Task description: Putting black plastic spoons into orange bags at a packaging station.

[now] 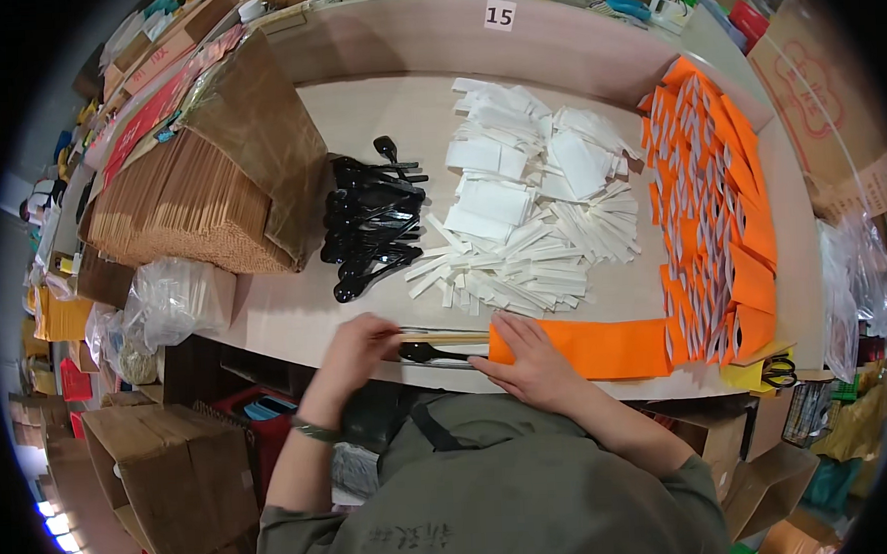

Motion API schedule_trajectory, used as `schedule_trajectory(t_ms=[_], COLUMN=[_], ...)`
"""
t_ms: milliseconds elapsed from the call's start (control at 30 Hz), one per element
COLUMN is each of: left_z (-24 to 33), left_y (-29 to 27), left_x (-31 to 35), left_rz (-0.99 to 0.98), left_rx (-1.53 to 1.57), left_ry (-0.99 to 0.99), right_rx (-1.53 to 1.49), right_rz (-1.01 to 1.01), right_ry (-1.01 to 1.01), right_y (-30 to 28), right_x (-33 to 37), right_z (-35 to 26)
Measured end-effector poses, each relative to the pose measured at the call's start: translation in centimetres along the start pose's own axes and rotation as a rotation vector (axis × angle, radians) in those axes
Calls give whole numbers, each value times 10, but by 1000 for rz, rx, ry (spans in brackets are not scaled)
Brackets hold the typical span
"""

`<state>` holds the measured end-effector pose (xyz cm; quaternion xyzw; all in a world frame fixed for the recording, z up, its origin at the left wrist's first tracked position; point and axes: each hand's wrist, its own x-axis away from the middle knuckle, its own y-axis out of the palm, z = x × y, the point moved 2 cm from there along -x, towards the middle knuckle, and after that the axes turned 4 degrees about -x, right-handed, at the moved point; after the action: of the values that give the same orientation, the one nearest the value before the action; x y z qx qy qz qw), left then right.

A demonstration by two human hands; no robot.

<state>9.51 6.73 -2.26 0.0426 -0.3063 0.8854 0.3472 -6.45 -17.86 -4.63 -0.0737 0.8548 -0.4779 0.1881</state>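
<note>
Your left hand pinches a bundle of chopsticks and black spoon at the desk edge; your right hand lies flat on the orange sleeve, gripping nothing; push off-line and the bundle may snag the sleeve mouth, or the sleeve may slide.

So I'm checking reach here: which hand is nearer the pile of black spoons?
Left. The left hand sits just below the pile of black spoons; the right hand lies further right, on the orange sleeve.
</note>
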Motion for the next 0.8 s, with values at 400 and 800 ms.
schedule_trajectory(t_ms=[400,800], left_z=[43,16], left_y=[96,41], left_x=[-15,5], left_rz=[-174,301], left_rx=[300,-769], left_ry=[22,611], right_rx=[-9,-74], right_rz=[8,74], right_ry=[139,-137], right_y=[-3,-22], right_x=[-9,-59], right_z=[-2,-40])
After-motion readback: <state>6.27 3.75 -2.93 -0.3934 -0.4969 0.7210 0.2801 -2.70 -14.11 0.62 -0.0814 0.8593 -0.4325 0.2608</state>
